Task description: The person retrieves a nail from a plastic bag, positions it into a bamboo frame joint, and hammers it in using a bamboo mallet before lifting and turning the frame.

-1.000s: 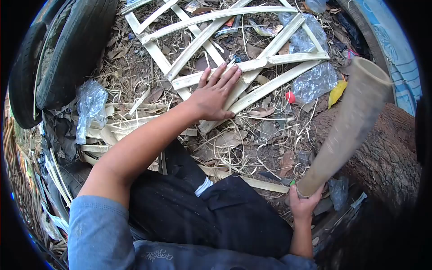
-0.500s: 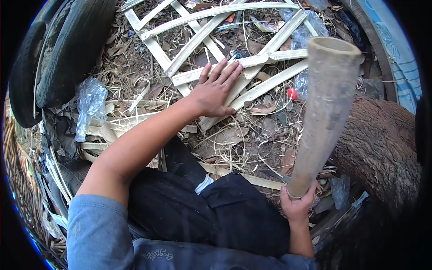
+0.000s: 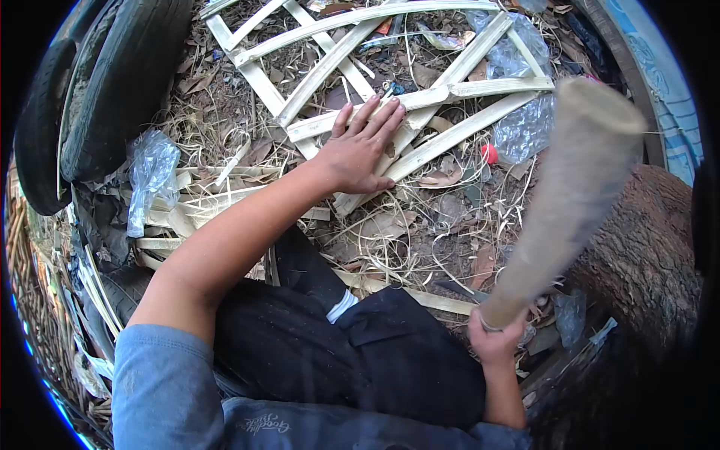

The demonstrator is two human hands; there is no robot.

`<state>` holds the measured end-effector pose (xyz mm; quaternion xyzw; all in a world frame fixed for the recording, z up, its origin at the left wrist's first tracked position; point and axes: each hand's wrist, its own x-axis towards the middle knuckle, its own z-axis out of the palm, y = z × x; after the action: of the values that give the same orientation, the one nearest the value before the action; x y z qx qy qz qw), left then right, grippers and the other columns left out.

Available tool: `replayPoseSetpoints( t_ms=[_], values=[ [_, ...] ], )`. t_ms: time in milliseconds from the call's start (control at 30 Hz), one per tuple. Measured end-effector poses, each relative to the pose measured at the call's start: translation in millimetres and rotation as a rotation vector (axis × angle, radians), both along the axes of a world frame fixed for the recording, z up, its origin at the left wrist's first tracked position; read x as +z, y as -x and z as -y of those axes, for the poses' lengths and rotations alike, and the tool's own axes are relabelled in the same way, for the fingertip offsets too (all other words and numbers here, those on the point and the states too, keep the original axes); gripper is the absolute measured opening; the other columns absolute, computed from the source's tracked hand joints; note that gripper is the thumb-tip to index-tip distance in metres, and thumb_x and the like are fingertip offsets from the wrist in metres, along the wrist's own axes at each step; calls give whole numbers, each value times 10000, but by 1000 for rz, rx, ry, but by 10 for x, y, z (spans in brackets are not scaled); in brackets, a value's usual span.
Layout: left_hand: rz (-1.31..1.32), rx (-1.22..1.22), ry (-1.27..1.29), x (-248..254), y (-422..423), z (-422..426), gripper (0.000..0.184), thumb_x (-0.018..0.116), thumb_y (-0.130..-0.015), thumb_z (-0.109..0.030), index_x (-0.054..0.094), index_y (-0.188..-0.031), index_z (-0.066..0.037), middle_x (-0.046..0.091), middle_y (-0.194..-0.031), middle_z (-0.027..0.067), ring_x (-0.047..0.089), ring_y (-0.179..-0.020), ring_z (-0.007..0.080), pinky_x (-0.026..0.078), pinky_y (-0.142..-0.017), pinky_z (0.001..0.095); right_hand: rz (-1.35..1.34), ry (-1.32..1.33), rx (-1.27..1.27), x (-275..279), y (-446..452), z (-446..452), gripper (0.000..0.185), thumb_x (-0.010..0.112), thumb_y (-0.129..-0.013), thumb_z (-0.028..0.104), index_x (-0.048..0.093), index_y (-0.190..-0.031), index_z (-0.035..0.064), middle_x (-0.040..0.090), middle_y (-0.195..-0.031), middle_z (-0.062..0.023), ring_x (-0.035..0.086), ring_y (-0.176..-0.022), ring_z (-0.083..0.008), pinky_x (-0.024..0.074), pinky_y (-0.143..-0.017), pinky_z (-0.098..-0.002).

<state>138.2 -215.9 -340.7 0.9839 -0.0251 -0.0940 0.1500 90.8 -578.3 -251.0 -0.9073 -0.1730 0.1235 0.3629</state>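
Note:
My left hand (image 3: 360, 154) lies flat with fingers spread on the crossing strips of a pale bamboo lattice (image 3: 420, 100). At the right, my right hand (image 3: 495, 337) is wrapped round the narrow lower end of a thick bamboo tube (image 3: 562, 202). The tube is raised and slants up to the right, its wide end blurred by motion. It does not touch the lattice strips. Part of the ground and trunk behind the tube is hidden.
Old tires (image 3: 124, 90) stand at the left beside a crumpled plastic bag (image 3: 152, 176). A rough tree trunk (image 3: 637, 251) is at the right. Bamboo shavings, dry leaves, a red bottle cap (image 3: 490, 154) and clear plastic (image 3: 525, 131) litter the ground.
The tube first swung left to nearly upright over the lattice's right end, then tilted back to the right. My left hand has stayed almost still on the strips.

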Motion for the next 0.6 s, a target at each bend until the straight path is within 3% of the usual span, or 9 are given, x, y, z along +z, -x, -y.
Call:
replayPoseSetpoints(
  t_ms=[33, 67, 200, 333, 433, 467, 500, 567, 600],
  values=[
    [-12, 2, 5, 7, 2, 20, 1177, 695, -750, -595, 4, -1559, -91, 88, -1622, 123, 32, -1501, 331, -25, -1187, 509, -43, 62, 39, -24, 22, 18, 543, 726, -713, 35, 464, -1184, -25, 682, -919, -147, 694, -798, -246, 534, -739, -348],
    [-18, -3, 11, 39, -5, 18, 1139, 660, -768, -617, 27, -1561, -100, 84, -1623, 123, 18, -1500, 341, -28, -1185, 516, -236, 558, 92, 18, -65, -12, 599, 763, -674, 117, 485, -1191, -2, 678, -906, -233, 698, -819, -400, 561, -707, -445],
    [-62, 0, 5, 47, -1, 23, 1159, 719, -743, -553, 27, -1564, -116, 94, -1628, 103, 23, -1508, 294, -20, -1191, 504, -74, 126, 60, 157, 25, -62, 580, 759, -674, 98, 485, -1177, 2, 669, -851, -231, 700, -801, -389, 561, -701, -439],
    [-72, 11, -23, -8, -17, 0, 1165, 714, -738, -559, 30, -1562, -99, 101, -1627, 96, 18, -1508, 292, -18, -1191, 503, 66, -87, 50, 357, 33, -177, 576, 760, -695, 113, 478, -1185, 5, 670, -808, -216, 702, -769, -385, 566, -704, -426],
    [-37, -40, 224, -69, 8, -42, 1167, 714, -739, -558, 23, -1563, -105, 95, -1630, 92, 12, -1508, 293, -13, -1191, 506, -106, 135, 25, 13, -13, -12, 569, 749, -696, 104, 474, -1184, 5, 669, -779, -213, 701, -757, -385, 565, -706, -432],
    [-50, -16, 114, 15, 0, 7, 1168, 711, -739, -562, 21, -1564, -107, 90, -1631, 91, 9, -1508, 295, -9, -1191, 507, -335, 618, 62, 33, -118, -35, 486, 737, -695, 62, 501, -1115, 1, 682, -870, -166, 706, -793, -262, 536, -726, -352],
    [-56, 10, 0, 81, -17, 34, 1168, 708, -739, -566, 18, -1564, -109, 85, -1632, 90, 6, -1508, 297, -5, -1191, 509, -322, 620, 51, 80, -94, 6, 486, 737, -695, 62, 501, -1115, 1, 682, -870, -166, 706, -793, -262, 536, -726, -352],
    [-42, -5, 7, 57, -6, 21, 1168, 690, -754, -582, -7, -1561, -105, 82, -1625, 119, 29, -1501, 335, 0, -1190, 516, -56, 200, 68, 112, -85, 20, 570, 749, -685, 84, 473, -1177, 2, 676, -797, -216, 707, -770, -374, 561, -695, -426],
    [-33, -1, 21, 27, 37, 37, 1165, 690, -756, -580, -6, -1561, -104, 85, -1624, 121, 28, -1501, 337, -3, -1190, 515, -90, 120, -2, 162, -65, 45, 556, 761, -691, 88, 484, -1167, 1, 683, -827, -201, 714, -779, -356, 564, -700, -409]
  ],
)
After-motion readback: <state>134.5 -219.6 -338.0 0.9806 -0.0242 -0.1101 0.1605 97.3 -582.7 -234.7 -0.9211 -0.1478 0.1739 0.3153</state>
